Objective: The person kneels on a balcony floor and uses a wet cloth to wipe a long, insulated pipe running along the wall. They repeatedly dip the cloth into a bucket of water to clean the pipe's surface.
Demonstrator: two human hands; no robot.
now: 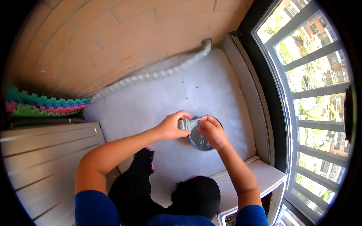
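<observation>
We hold a small grey-green cloth (188, 124) between our 2 hands, above a round dark basin (200, 142) that sits on the grey floor (158, 98). Our left hand (172, 126) is closed around the left end of the cloth, fingers curled over it. Our right hand (212, 132) is closed on the right end, knuckles toward the camera. The cloth is bunched into a short, thick roll that spans the gap between the 2 fists, directly over the near-left rim of the basin.

We judge the cloth to be soft, light and limp, with no stiffness of its own: it keeps its shape only because both ends are pinched. If it is wet, which we cannot tell for certain, it would be a little heavier and slippery, so a full-fist grip at each end looks sounder than fingertips. The ends are the natural places to take hold, since the middle would simply fold.

The basin seems to hold something that glints, perhaps water, but the hands cover part of it.

A ribbed grey hose (151, 75) curves across the floor toward a brick wall (94, 34). Coloured foam mats (41, 105) are stacked at the left, and a barred window (313, 86) stands at the right.
</observation>
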